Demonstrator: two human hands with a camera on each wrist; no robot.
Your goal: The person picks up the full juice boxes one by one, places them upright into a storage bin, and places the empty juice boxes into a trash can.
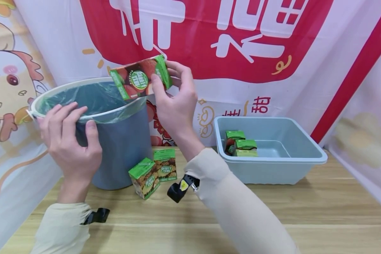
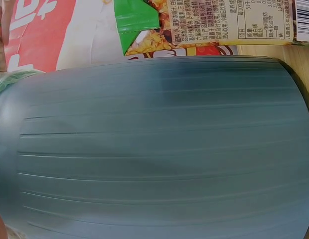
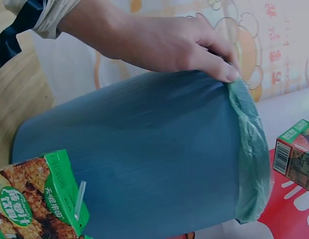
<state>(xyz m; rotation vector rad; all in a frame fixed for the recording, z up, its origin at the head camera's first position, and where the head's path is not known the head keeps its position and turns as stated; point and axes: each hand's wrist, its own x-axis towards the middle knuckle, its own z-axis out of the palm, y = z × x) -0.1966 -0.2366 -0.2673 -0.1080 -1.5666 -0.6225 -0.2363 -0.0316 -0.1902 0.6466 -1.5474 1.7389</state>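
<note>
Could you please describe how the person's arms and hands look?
The left hand and right hand are bare, without gloves. Both arms wear plain cream long sleeves. Each wrist carries a black fitting; the right one also shows a yellow marking and a small silvery metal part.

I see the bin [image 3: 144, 144] lying lengthwise across my right wrist view, its green liner [image 3: 251, 164] folded over the rim. The left hand [image 3: 174, 42] grips that rim from above, with a pale sleeve [image 3: 47, 17] and dark strap [image 3: 20, 30] behind it. A green box [image 3: 35, 199] with a straw [image 3: 80, 200] fills the lower left corner. At the right edge I get part of a red box [image 3: 296, 154], barcode showing. Tabletop [image 3: 17, 94] runs along the left; printed cloth [image 3: 284, 45] backs the rest.
</note>
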